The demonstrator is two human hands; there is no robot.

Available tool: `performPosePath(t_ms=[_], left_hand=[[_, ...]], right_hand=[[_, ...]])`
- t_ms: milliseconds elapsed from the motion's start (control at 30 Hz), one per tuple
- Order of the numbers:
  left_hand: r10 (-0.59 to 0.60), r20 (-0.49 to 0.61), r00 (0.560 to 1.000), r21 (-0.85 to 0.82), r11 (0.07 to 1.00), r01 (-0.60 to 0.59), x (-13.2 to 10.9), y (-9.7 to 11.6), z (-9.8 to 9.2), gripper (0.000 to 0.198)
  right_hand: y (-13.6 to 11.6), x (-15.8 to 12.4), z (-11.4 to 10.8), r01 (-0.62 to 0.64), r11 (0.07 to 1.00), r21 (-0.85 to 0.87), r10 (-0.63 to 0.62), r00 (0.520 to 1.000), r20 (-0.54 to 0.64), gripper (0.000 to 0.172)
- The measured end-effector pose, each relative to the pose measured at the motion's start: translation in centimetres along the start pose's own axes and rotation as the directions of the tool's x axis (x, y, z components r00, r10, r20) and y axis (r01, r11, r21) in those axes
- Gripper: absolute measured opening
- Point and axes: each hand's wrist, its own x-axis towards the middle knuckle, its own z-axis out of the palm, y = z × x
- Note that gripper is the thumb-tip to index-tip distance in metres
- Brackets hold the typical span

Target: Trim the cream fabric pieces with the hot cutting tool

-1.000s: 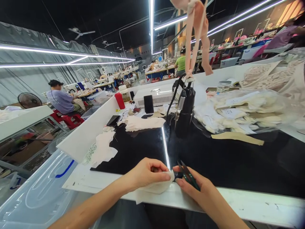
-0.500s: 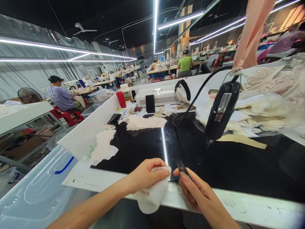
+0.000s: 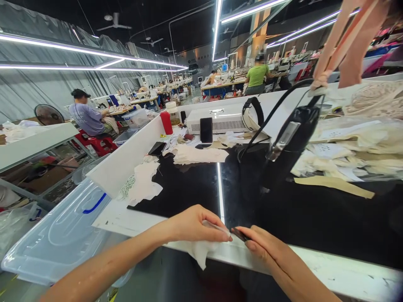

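Near the table's front edge, my left hand (image 3: 201,226) pinches a piece of thin white fabric (image 3: 200,251), which hangs down over the edge. My right hand (image 3: 261,247) is closed on small dark snips (image 3: 241,234); their tip points left and meets the edge of the fabric by my left fingertips. Behind both hands lies a black sheet (image 3: 189,188) on the white table (image 3: 126,220). White cut pieces (image 3: 201,154) rest on its far part, with more (image 3: 146,180) at its left edge.
A black device (image 3: 292,134) hangs by a pinkish cloth strip at right, its cable looping left. Fabric stacks (image 3: 346,155) lie far right. Behind stand a phone (image 3: 206,130) and a white box (image 3: 220,121). A lidded clear bin (image 3: 63,235) is at left; people sit farther off.
The snips have moved from slightly apart to the fabric's edge, and their blades look closer together. The fabric hangs differently below my left hand. The view has shifted, moving the surroundings rightward.
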Motion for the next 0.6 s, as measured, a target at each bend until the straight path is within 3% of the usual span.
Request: performPosePath(t_ms=[200,433,600], left_hand=[[-0.049,0.009,0.999,0.029,0.998,0.049,-0.3,0.4,-0.1,0.034],[-0.102,0.03,0.994,0.04,0.994,0.101,-0.3,0.8,0.0,0.035],[-0.107,0.032,0.994,0.07,0.992,0.104,-0.2,0.6,-0.1,0.037]], right_hand=[[-1.1,0.8,-0.3,-0.105,0.985,0.137,0.077,0.979,0.19,0.055],[-0.9,0.9,0.2,-0.062,0.983,0.175,0.017,0.969,0.245,0.054],[-0.7,1.1,0.1,-0.112,0.983,0.148,0.059,0.945,0.322,0.057]])
